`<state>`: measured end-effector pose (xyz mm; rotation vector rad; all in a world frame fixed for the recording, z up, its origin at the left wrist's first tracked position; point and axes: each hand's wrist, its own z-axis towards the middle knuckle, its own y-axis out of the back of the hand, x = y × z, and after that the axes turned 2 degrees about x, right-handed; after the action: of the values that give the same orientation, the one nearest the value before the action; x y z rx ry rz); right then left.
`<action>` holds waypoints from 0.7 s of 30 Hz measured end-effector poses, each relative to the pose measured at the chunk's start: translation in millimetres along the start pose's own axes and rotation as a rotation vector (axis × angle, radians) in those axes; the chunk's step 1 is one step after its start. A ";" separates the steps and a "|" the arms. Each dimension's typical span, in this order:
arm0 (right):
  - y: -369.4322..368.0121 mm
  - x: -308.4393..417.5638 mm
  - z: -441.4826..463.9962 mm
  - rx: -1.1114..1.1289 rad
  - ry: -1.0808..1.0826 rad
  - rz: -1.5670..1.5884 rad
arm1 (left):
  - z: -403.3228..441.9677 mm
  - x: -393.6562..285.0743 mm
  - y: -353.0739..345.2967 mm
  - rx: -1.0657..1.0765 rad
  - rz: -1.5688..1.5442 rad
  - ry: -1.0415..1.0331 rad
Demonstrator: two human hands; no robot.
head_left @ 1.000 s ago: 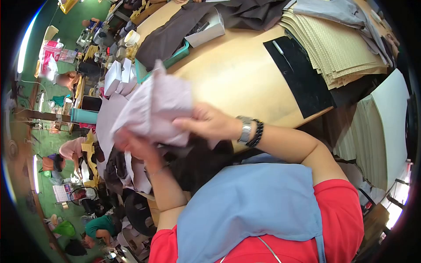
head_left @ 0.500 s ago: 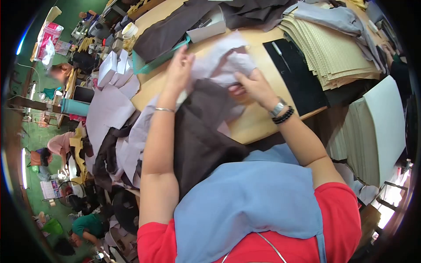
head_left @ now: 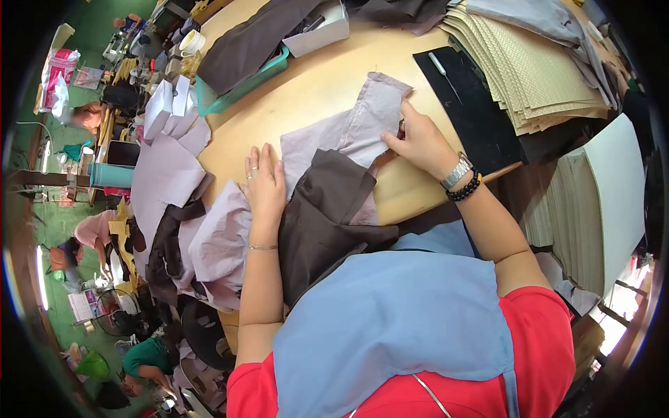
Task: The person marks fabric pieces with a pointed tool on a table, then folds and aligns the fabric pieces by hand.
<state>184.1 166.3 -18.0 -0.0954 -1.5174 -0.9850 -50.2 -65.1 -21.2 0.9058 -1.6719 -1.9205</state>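
Here we are at the worktable (head_left: 390, 52), and the lilac cloth (head_left: 362, 125) lies right in front of the wearer, between the two hands, its folded strip turned upward. The right hand (head_left: 421, 143) has the strip's far edge: thumb on top, fingers curled at the side, clamped on the fabric, a grip that looks suited to steering one edge without crumpling the rest. Over to the left hand (head_left: 265, 184)! Palm down on the wood just beside the cloth, fingers a little apart and holding nothing; I'd say it is there to steady or smooth. I can't tell whether its edge touches the fabric.

Dark brown cloth (head_left: 324, 191) overlaps the lilac on the near side and runs down to the blue apron (head_left: 390, 313), where the body probably keeps it from slipping. Whether the two are joined, I can't make out.

Round the edges, crumpled lilac fabric (head_left: 219, 237) heaps beside the left forearm, within easy reach. To the right, the white-handled tool (head_left: 437, 64) rests on a black sheet (head_left: 481, 132), seemingly parked clear of the cloth.
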 end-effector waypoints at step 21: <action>4.5 16.6 53.7 -0.261 -0.065 0.342 | 82.4 -65.5 31.0 0.178 -1.290 0.188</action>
<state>141.0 194.4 5.3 -0.5597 -1.3657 -0.9025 -66.9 32.5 26.4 2.5664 -1.1732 -2.2043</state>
